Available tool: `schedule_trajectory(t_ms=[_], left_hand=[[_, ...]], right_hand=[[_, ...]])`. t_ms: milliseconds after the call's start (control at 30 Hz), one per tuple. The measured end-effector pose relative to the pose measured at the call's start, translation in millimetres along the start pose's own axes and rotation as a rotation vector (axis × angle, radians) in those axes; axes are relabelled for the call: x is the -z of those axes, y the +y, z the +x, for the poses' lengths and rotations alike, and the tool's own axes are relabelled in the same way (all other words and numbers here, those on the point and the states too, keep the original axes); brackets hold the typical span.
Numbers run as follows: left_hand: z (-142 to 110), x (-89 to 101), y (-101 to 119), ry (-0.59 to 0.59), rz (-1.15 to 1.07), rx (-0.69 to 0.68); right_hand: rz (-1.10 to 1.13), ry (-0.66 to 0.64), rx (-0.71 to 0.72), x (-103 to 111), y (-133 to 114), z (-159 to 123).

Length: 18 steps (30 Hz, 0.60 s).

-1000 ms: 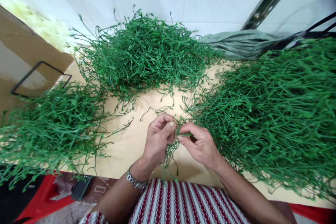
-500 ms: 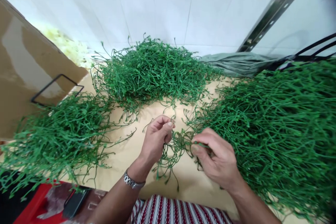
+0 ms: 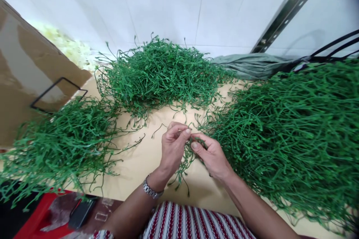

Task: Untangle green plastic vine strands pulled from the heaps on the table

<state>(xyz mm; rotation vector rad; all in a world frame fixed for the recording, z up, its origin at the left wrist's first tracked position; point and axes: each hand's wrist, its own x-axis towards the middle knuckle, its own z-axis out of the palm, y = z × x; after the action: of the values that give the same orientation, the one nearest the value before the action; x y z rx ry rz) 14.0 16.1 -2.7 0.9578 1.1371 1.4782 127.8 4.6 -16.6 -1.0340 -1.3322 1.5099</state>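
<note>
My left hand [image 3: 174, 151], with a metal watch on its wrist, is closed in a pinch on a thin green stem. Thumb and forefinger of my right hand [image 3: 212, 157] are pressed together right beside it, also on a green stem. The fingertips nearly meet, and the exact point of contact is hidden. Below and between the hands lies a small loose tangle of green stems [image 3: 182, 171], which look like artificial plant stems with small branched tips. A large pile of such stems [image 3: 297, 130] spreads just right of my right hand.
A second heap of stems [image 3: 165, 74] lies at the back by the tiled wall [image 3: 174, 11], a third heap [image 3: 70, 138] at left. A cardboard box [image 3: 33, 71] stands far left, beside a black wire frame [image 3: 46, 93]. A dark device [image 3: 82, 213] rests on a red stool [image 3: 30, 224].
My right hand has moved left and up, bringing its fingertips against those of my left hand. My left hand has shifted slightly right.
</note>
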Motion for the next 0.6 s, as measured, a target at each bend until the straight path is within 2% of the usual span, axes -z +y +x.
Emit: schedule_trajectory(t_ms=[100, 233, 367, 467, 533, 600], left_hand=[[-2, -3.3, -4, 0.012, 0.038, -0.061], [-5, -4.2, -2, -0.011, -0.080, 0.049], [-3, -1.6, 5, -0.102, -0.305, 0.239], [2, 0.6, 9, -0.141, -0.450, 0.349], [6, 2.2, 11, -0.153, -0.523, 0.381], [7, 4.1, 12, -0.161, -0.531, 0.358]], right_hand=[[0.146, 0.077, -0.102, -2, 6, 0], [0.156, 0.088, -0.093, -3, 7, 3], [-0.013, 0.032, 0.021, -1, -1, 3], [-0.232, 0.027, 0.196, -1, -6, 0], [-0.339, 0.015, 0.317, 0, -7, -4], [-0.384, 0.020, 0.371, 3, -10, -6]])
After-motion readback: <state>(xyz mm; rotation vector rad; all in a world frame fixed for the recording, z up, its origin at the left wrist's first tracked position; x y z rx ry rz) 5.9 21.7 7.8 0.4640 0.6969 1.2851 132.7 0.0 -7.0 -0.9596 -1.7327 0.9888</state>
